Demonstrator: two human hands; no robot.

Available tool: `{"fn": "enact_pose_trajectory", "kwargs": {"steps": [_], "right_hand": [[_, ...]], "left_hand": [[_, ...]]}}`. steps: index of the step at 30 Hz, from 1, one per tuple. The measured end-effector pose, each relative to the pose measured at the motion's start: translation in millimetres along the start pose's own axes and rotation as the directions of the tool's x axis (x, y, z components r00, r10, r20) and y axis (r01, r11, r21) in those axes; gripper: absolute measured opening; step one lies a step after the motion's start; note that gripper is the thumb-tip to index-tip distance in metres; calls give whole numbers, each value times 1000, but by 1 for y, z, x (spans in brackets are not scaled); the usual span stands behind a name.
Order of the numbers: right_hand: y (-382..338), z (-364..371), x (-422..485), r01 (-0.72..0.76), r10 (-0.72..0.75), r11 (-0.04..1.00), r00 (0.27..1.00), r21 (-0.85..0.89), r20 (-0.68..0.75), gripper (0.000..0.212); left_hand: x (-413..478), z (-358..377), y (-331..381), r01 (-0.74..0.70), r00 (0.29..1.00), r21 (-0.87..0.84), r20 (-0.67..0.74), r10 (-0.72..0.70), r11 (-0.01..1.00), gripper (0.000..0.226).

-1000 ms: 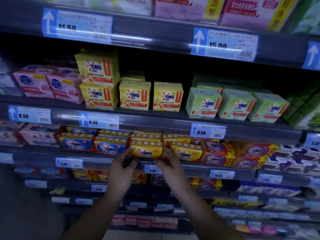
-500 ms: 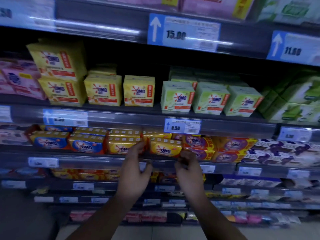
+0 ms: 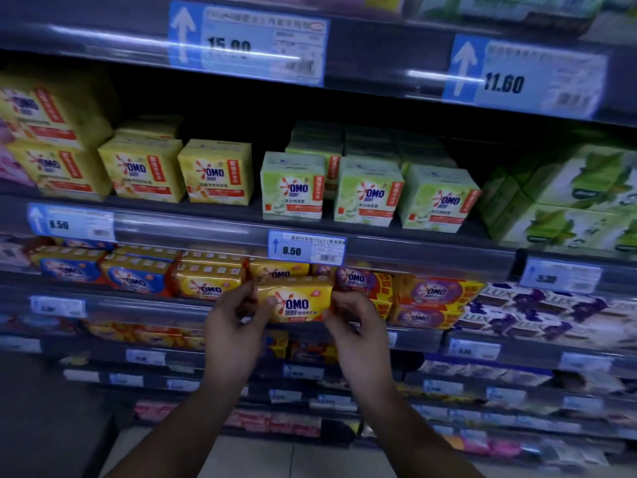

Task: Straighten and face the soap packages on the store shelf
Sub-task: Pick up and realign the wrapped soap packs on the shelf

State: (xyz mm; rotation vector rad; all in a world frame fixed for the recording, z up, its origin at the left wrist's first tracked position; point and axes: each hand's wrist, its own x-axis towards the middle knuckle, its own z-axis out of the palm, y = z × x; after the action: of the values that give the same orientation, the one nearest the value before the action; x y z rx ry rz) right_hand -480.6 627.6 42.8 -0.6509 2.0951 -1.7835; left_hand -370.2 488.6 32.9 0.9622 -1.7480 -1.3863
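Observation:
A yellow OMO soap pack (image 3: 297,305) is at the front edge of the middle shelf (image 3: 144,307), its label facing me. My left hand (image 3: 234,322) pinches its left end and my right hand (image 3: 355,322) pinches its right end. More yellow OMO packs (image 3: 206,282) lie to its left and behind it, blue-fronted OMO packs (image 3: 134,279) further left, and purple OMO packs (image 3: 431,298) to its right.
The shelf above holds yellow OMO boxes (image 3: 215,172) and green OMO boxes (image 3: 367,193) behind a rail with an 8.50 price tag (image 3: 306,248). Purple LUX packs (image 3: 537,312) lie at the right. Lower shelves (image 3: 303,372) carry more goods; floor tiles show below.
Both hands have shifted right along the shelf, from one yellow pack to the neighbouring one. That pack now sits forward at the shelf edge, held at both ends. The view has panned right.

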Motion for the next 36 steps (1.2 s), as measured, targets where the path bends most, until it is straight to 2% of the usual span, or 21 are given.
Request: {"fn": "enact_pose_trajectory", "kwargs": {"steps": [3,7,11,14,16,18,22,28,31,33,36], "right_hand": [[-4,-15,7,-1,-1,999,999,34,54,11],[-7,-26,13,-43,42,995,999,88,12,10],[-11,-32,16,-119,121,982,993,144,-3,14],[-12,-38,16,-219,208,936,976,274,69,14],[-12,-40,14,-258,234,921,966,292,114,15],[-12,-42,13,-304,269,904,951,301,154,20],[-11,-51,12,-440,378,800,897,408,228,28],[-16,-57,8,-578,481,643,815,503,322,24],[-16,-51,2,-612,505,597,789,519,349,20],[-14,-43,-4,-636,505,570,771,521,389,17],[-14,-34,-11,-634,465,544,773,549,433,25]], "left_hand": [[-8,-4,14,68,998,-109,-4,-69,992,22],[-10,-10,23,111,994,-102,30,-109,989,39],[-15,-7,20,196,981,-264,52,-189,945,11],[-15,-11,15,226,974,-265,48,-221,937,12],[-14,-14,13,242,970,-272,42,-240,931,9],[-12,-16,13,257,966,-305,50,-254,917,16],[-5,-27,15,251,968,-277,70,-241,928,33],[0,-36,12,341,938,-290,168,-303,894,31],[1,-34,11,426,902,-393,260,-346,815,27],[2,-33,12,505,862,-499,333,-382,705,22],[5,-34,12,579,815,-580,419,-400,573,23]]}}
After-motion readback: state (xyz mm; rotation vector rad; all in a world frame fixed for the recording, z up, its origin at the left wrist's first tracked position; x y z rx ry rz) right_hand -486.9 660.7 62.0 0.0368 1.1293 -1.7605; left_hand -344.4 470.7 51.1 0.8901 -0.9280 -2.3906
